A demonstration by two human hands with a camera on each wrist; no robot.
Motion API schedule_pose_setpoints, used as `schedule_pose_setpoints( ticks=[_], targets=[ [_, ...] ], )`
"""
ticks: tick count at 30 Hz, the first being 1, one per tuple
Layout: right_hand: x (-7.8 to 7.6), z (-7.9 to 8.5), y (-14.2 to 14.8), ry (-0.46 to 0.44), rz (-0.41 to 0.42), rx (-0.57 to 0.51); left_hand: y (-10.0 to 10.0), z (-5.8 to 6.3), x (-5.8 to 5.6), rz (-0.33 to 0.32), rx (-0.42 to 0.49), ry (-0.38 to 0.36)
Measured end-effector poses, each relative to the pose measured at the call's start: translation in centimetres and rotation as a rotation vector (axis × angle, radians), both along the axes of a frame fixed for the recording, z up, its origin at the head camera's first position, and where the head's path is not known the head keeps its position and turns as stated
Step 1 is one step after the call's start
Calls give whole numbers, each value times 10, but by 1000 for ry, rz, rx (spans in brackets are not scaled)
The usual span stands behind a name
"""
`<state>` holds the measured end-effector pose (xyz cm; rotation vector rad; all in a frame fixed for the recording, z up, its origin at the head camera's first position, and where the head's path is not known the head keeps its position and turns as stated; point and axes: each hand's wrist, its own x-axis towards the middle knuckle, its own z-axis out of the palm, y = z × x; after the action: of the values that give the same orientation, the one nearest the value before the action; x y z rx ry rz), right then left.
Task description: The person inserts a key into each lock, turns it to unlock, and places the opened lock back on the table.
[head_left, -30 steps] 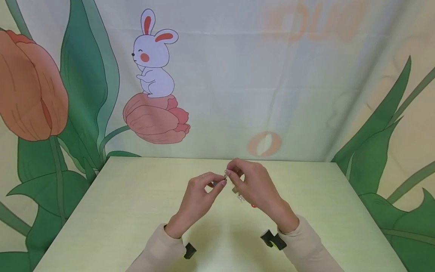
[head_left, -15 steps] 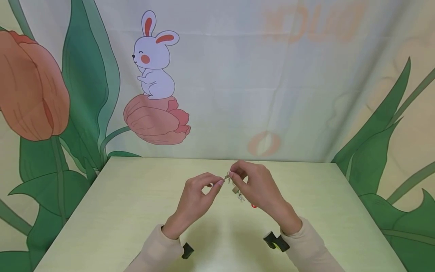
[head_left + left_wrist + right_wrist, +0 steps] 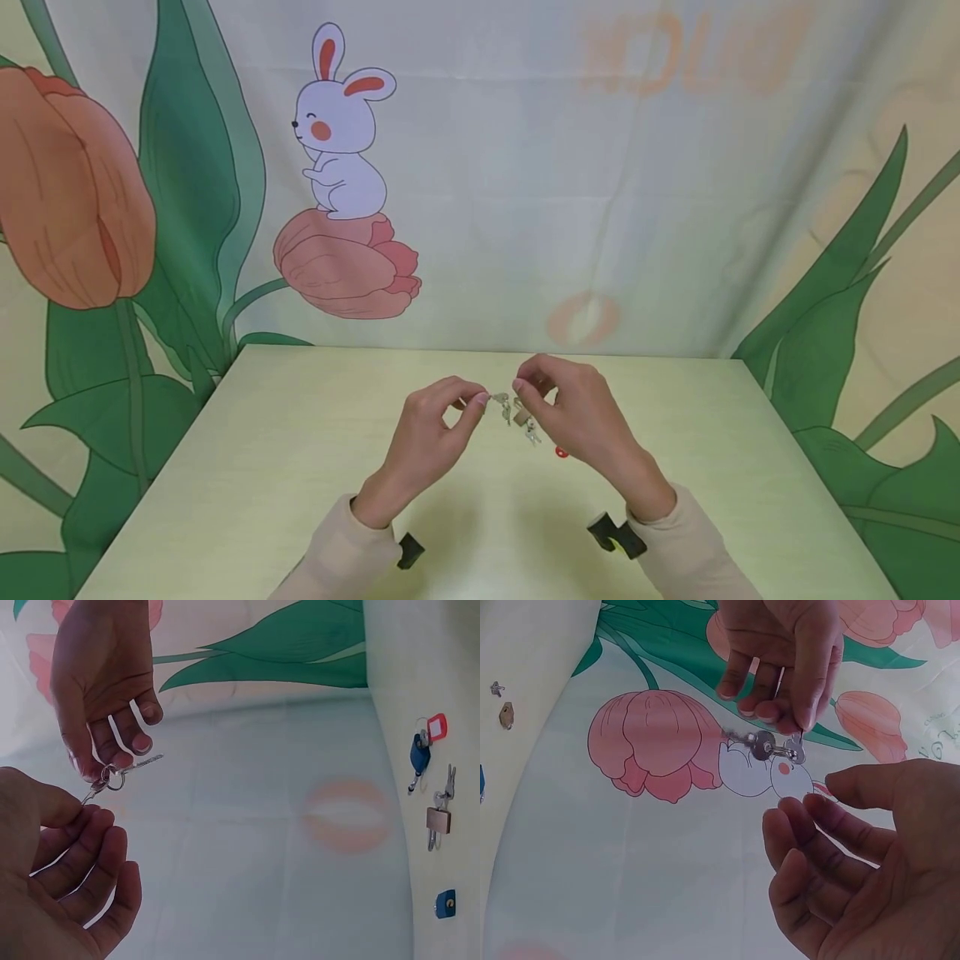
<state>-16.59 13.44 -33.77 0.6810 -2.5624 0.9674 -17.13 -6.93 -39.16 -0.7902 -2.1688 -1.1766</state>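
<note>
Between thumb and index finger, my left hand (image 3: 431,433) pinches one key of a small key ring, in the air over the table. Silver keys (image 3: 504,406) on the ring hang toward the right hand; in the right wrist view another key (image 3: 763,746) dangles below the left fingertips. My right hand (image 3: 581,408) is held just to the right, its fingers loosely bent. In the right wrist view its thumb and index fingertip stand apart with nothing between them. Beneath the hands lies a brass padlock (image 3: 438,821) with keys (image 3: 450,782) at it.
On the pale table (image 3: 262,467) also lie a blue padlock (image 3: 445,904), a blue piece (image 3: 420,754) with a key, and a red key tag (image 3: 436,727). A printed curtain (image 3: 480,167) with a rabbit and tulips hangs behind the table's far edge.
The right hand has released the key ring and moved slightly right. The keys now hang from the left hand, which has shifted a little left. More of the brass padlock shows.
</note>
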Motion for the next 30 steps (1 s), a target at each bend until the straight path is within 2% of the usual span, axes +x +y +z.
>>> schedule_pose_setpoints(
  ticks=[12,24,30],
  targets=[
    [3,-13,-6,-88,109,21,0,6,6,-26,34,-30],
    [8,-13,-8,-58,150,26,0,8,8,-62,74,-60],
    [10,-14,-8,-68,160,49,-3,5,5,-69,93,-113]
  ],
)
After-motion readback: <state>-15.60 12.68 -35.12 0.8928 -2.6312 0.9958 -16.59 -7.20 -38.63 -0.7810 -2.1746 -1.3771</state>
